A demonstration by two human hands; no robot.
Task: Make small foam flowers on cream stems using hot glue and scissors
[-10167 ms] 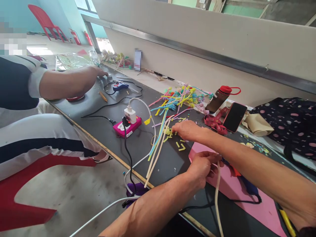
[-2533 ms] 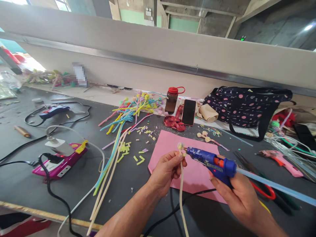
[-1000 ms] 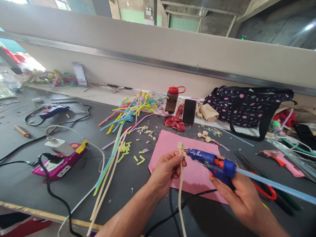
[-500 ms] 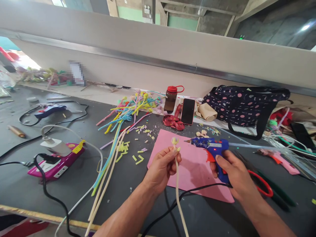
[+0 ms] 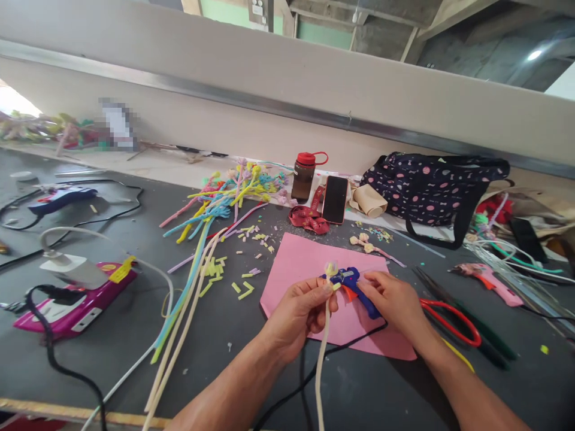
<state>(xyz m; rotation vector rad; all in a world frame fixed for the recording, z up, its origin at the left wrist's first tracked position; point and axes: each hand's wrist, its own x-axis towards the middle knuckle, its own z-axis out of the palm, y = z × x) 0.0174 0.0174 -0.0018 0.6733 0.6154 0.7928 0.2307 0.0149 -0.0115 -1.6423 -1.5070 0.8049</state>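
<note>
My left hand (image 5: 309, 302) pinches a long cream chenille stem (image 5: 320, 365) just below its pale bud-like head (image 5: 331, 269). A short yellow-green piece (image 5: 336, 287) sticks out at the fingertips. The blue hot glue gun (image 5: 366, 302) lies on a pink sheet (image 5: 287, 257), its nozzle end hidden behind the stem head and left fingers. At the glue gun's right side is my right hand (image 5: 390, 299), fingers loosened and apart, the fingertips close to its body; whether they touch it is unclear.
Cut yellow-green pieces (image 5: 215, 267) and long stems (image 5: 186, 323) lie left. Red-handled scissors (image 5: 453, 323) and a pink glue gun (image 5: 489, 284) lie right. Behind stand a bottle (image 5: 302, 179), phone (image 5: 335, 200) and dark bag (image 5: 426, 191). A magenta power strip (image 5: 85, 305) sits left.
My right hand has brought the glue gun left and down onto the pink sheet and loosened its grip. My left hand still pinches the stem. The view has shifted slightly right.
</note>
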